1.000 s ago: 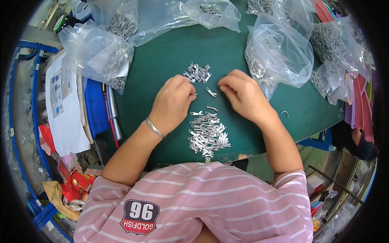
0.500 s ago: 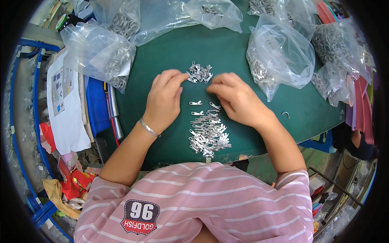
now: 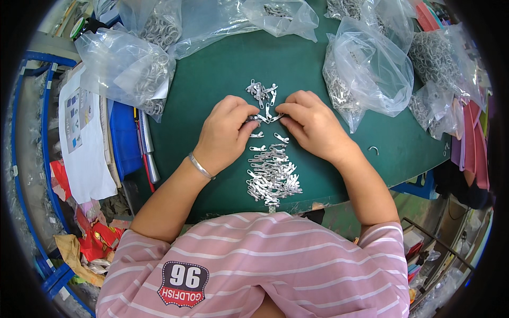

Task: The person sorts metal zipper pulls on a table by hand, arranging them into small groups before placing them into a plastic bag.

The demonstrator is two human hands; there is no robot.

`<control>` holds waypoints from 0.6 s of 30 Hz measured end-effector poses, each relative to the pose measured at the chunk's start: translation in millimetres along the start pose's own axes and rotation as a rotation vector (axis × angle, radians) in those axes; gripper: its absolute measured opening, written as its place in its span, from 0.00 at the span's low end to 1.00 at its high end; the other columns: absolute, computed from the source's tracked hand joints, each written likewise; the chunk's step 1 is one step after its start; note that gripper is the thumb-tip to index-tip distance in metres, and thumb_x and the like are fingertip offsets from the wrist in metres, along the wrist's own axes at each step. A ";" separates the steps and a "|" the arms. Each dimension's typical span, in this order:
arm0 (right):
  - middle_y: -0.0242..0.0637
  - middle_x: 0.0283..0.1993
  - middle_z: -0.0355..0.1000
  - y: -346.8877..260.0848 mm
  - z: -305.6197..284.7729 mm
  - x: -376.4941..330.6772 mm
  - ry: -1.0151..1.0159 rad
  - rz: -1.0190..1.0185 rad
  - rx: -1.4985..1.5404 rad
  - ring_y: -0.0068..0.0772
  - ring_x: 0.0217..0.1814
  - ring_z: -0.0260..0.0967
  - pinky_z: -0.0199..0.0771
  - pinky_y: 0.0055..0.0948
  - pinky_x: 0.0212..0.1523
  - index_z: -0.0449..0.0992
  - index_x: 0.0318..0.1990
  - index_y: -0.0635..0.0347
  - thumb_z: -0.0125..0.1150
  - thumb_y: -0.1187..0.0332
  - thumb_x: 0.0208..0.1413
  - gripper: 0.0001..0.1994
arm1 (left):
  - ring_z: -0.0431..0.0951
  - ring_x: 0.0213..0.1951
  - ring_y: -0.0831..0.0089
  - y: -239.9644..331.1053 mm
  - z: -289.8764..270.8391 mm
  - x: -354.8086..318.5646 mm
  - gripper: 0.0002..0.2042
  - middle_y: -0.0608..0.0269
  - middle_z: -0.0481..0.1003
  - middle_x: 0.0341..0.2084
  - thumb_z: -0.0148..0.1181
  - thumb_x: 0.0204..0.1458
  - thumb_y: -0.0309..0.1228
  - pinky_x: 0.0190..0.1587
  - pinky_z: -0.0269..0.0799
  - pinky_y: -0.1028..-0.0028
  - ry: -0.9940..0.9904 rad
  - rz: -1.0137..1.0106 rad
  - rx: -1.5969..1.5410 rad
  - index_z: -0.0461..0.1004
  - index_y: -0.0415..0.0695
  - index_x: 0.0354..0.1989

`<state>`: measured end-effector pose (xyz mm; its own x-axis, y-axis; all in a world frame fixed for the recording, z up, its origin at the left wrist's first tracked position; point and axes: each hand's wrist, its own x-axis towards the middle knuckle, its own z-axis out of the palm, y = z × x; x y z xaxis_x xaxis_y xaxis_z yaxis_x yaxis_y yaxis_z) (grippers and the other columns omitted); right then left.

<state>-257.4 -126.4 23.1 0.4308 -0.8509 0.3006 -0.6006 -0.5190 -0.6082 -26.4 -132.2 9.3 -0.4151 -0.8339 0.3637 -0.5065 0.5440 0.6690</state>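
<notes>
My left hand and my right hand meet over the green table mat, fingertips pinching small silver metal zipper pulls between them. A small loose cluster of the same pulls lies just beyond my fingers. A larger pile of pulls lies nearer to me, between my forearms. A silver bracelet circles my left wrist.
Clear plastic bags of metal parts ring the mat: one at the left, one at the right, others along the back. A single small ring lies right of my right wrist. Papers and a blue bin sit at the left.
Both hands have moved away from me toward the far cluster and come together. Their fingertips now pinch pulls between them.
</notes>
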 end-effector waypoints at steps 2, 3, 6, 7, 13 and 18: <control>0.39 0.38 0.72 1.8 5.4 0.0 0.013 -0.036 -0.037 0.45 0.41 0.69 0.73 0.40 0.43 0.80 0.40 0.63 0.68 0.76 0.51 0.08 | 0.78 0.34 0.60 0.6 1.2 1.7 0.09 0.56 0.74 0.36 0.67 0.49 0.17 0.37 0.74 0.68 -0.005 0.030 0.043 0.79 0.38 0.39; 0.39 0.39 0.72 1.6 4.5 -0.2 -0.007 -0.026 -0.034 0.45 0.42 0.70 0.74 0.40 0.43 0.80 0.40 0.63 0.68 0.77 0.51 0.08 | 0.78 0.34 0.59 0.6 1.2 1.9 0.09 0.56 0.74 0.35 0.68 0.49 0.18 0.37 0.74 0.68 -0.005 0.025 0.052 0.79 0.38 0.39; 0.41 0.41 0.73 1.0 -3.5 -3.0 -0.046 0.020 0.017 0.47 0.44 0.72 0.75 0.40 0.45 0.80 0.40 0.63 0.66 0.78 0.52 0.08 | 0.78 0.34 0.59 -2.4 2.8 1.3 0.09 0.56 0.75 0.33 0.68 0.49 0.18 0.37 0.75 0.67 0.005 -0.005 0.079 0.79 0.38 0.39; 0.41 0.41 0.73 1.1 -6.2 -4.0 -0.045 0.045 0.061 0.47 0.45 0.72 0.75 0.40 0.46 0.80 0.40 0.63 0.66 0.78 0.52 0.08 | 0.78 0.34 0.59 -3.7 3.3 1.2 0.09 0.56 0.75 0.33 0.68 0.49 0.18 0.37 0.75 0.67 0.011 -0.018 0.088 0.79 0.38 0.39; 0.42 0.42 0.74 6.3 -16.7 -6.6 0.010 0.144 0.076 0.49 0.45 0.74 0.76 0.40 0.47 0.80 0.41 0.63 0.65 0.79 0.53 0.08 | 0.79 0.31 0.65 8.3 -2.9 2.4 0.07 0.58 0.77 0.30 0.69 0.49 0.19 0.33 0.74 0.70 0.074 -0.219 -0.138 0.80 0.37 0.36; 0.40 0.39 0.73 -1.2 -0.8 -4.7 -0.033 -0.015 0.032 0.46 0.44 0.72 0.75 0.40 0.45 0.81 0.38 0.62 0.67 0.78 0.51 0.07 | 0.78 0.30 0.70 13.2 -1.9 -3.1 0.06 0.59 0.77 0.30 0.70 0.50 0.21 0.33 0.74 0.73 -0.034 -0.137 -0.041 0.80 0.37 0.34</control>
<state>-259.2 -121.9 23.0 0.4617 -0.8398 0.2857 -0.5724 -0.5281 -0.6273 -30.3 -122.6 18.2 -0.3698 -0.8961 0.2454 -0.5290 0.4202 0.7373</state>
